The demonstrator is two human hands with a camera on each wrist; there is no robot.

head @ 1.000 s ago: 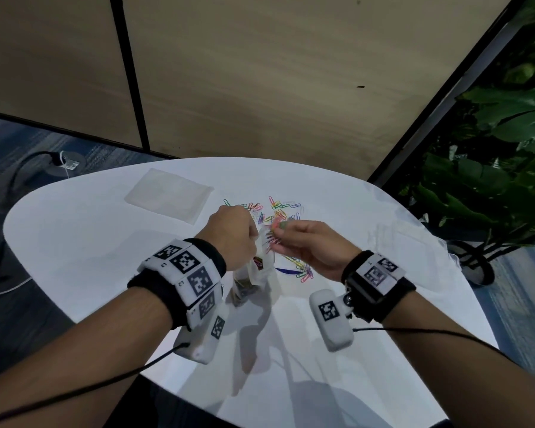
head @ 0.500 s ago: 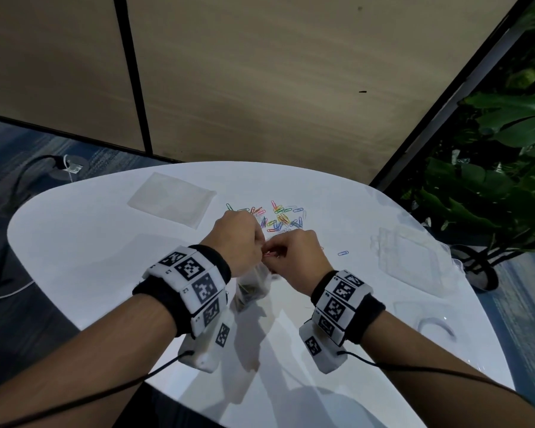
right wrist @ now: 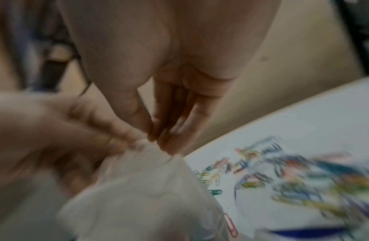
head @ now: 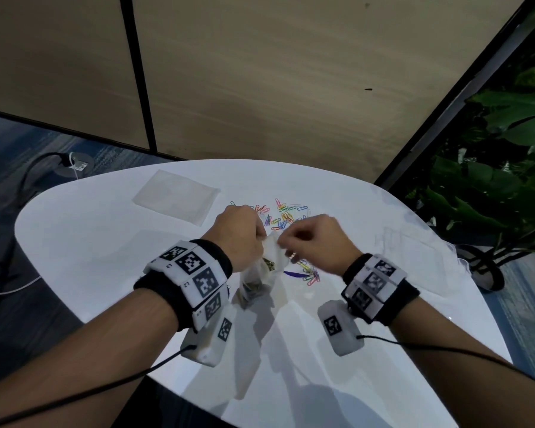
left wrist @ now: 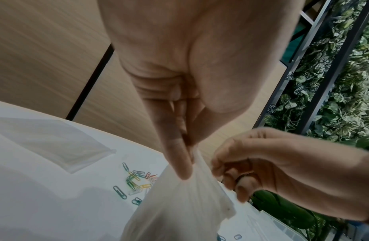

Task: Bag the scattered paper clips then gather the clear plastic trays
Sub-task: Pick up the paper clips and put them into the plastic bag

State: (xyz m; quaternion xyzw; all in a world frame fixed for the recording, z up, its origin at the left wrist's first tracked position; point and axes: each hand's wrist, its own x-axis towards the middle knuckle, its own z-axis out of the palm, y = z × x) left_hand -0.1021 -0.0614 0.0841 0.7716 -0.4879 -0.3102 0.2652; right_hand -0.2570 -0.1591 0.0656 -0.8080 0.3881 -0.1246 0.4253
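Paper clips [head: 286,216] lie scattered on my white worktop [head: 105,257], beyond both hands. My left hand [head: 240,234] pinches the clear bag [head: 260,273] at its top edge; my right hand [head: 317,242] pinches the same rim beside it.

Glossy white table [head: 105,242] — translucent, crinkled plastic bag [left wrist: 179,203]

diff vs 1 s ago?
Right hand came off the paper clips to the mouth of the bag; its fingers now pinch the rim. Left hand still holds the bag. Flat pouch unmoved.
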